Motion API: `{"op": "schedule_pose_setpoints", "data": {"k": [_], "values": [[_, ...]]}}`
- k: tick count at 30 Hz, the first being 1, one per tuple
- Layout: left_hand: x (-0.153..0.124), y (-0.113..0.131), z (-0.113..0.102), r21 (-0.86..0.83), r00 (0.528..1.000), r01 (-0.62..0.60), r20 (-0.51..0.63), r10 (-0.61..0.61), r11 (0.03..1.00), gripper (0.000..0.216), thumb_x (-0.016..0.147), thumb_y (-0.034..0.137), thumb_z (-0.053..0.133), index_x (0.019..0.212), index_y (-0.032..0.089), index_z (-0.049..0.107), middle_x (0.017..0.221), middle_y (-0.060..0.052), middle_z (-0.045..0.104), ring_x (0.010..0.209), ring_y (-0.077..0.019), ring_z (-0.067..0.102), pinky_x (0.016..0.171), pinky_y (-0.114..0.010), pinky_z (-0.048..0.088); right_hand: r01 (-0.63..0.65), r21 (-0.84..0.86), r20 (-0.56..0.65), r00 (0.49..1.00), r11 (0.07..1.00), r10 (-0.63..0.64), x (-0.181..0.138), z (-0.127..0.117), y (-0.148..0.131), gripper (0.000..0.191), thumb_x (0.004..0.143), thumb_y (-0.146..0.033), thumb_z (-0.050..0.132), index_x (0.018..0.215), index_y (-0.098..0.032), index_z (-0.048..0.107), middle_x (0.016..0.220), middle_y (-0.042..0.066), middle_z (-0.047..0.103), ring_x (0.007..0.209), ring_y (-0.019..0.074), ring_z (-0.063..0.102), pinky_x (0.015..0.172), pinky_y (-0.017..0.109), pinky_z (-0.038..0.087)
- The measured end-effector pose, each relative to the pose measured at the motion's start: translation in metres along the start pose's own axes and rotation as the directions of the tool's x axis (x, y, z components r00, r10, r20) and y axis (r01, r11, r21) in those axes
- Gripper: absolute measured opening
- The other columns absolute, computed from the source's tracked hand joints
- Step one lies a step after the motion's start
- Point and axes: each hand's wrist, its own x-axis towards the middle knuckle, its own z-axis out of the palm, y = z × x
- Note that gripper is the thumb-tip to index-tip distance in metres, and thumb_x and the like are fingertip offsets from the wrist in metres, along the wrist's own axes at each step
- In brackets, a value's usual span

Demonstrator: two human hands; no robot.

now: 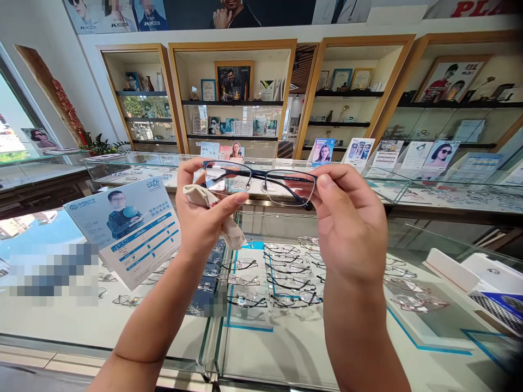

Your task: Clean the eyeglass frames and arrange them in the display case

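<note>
A pair of eyeglasses (261,175) with a dark upper rim and clear lenses is held up level above the glass counter. My right hand (351,218) pinches its right end between thumb and fingers. At the other end, my left hand (204,218) is closed around a cream cleaning cloth (232,233), whose loose end hangs below the thumb. The left fingers are at the left lens edge, partly behind the frame. The temples extend behind the lenses and look partly folded.
Rows of eyeglass frames (290,268) lie inside the glass display counter (261,354) below. A printed sign (131,228) stands at left, and an open white box (469,275) at right. Behind are another glass counter with cards (359,152) and wooden wall shelves (232,46).
</note>
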Motion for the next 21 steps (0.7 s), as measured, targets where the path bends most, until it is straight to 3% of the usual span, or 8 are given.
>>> {"op": "schedule_pose_setpoints", "data": {"k": [5, 11, 16, 21], "values": [[0.003, -0.01, 0.001, -0.093, 0.994, 0.109, 0.036, -0.106, 0.99, 0.079, 0.068, 0.066, 0.1, 0.119, 0.032, 0.051, 0.105, -0.004, 0.074, 0.084, -0.0212, 0.078, 0.061, -0.033, 0.062, 0.014, -0.024, 0.012, 1.0, 1.0, -0.014, 0.0, 0.0, 0.0, 0.013, 0.106, -0.046, 0.07, 0.105, -0.034, 0.075, 0.107, 0.002, 0.075, 0.1, 0.0231, 0.076, 0.093, 0.044, 0.068], [0.003, -0.019, 0.002, -0.104, 0.991, 0.134, 0.025, -0.132, 0.985, 0.079, 0.066, 0.071, 0.099, 0.117, 0.031, 0.053, 0.103, -0.004, 0.075, 0.084, -0.0207, 0.077, 0.063, -0.034, 0.062, 0.022, -0.029, 0.021, 1.0, 0.999, -0.022, 0.001, -0.001, 0.0, 0.014, 0.106, -0.048, 0.07, 0.104, -0.035, 0.075, 0.105, 0.002, 0.075, 0.101, 0.0232, 0.076, 0.09, 0.042, 0.068], [-0.004, -0.014, 0.001, 0.02, 0.997, 0.005, -0.078, -0.003, 1.0, 0.073, 0.07, 0.066, 0.099, 0.12, 0.031, 0.059, 0.111, -0.005, 0.072, 0.095, -0.0218, 0.077, 0.075, -0.036, 0.065, -0.023, 0.001, -0.024, 0.999, 1.0, 0.023, 0.003, 0.001, 0.005, 0.012, 0.103, -0.043, 0.072, 0.102, -0.031, 0.075, 0.103, 0.002, 0.076, 0.099, 0.0222, 0.077, 0.092, 0.041, 0.067], [-0.009, -0.009, 0.0, 0.187, 0.983, -0.103, -0.132, 0.129, 0.977, 0.082, 0.065, 0.065, 0.103, 0.125, 0.03, 0.061, 0.119, -0.004, 0.066, 0.099, -0.0214, 0.076, 0.083, -0.037, 0.066, -0.046, 0.01, -0.002, 0.999, 0.999, 0.046, 0.007, 0.001, 0.013, 0.011, 0.103, -0.04, 0.071, 0.101, -0.03, 0.075, 0.098, 0.001, 0.077, 0.098, 0.0218, 0.078, 0.091, 0.039, 0.067]]}}
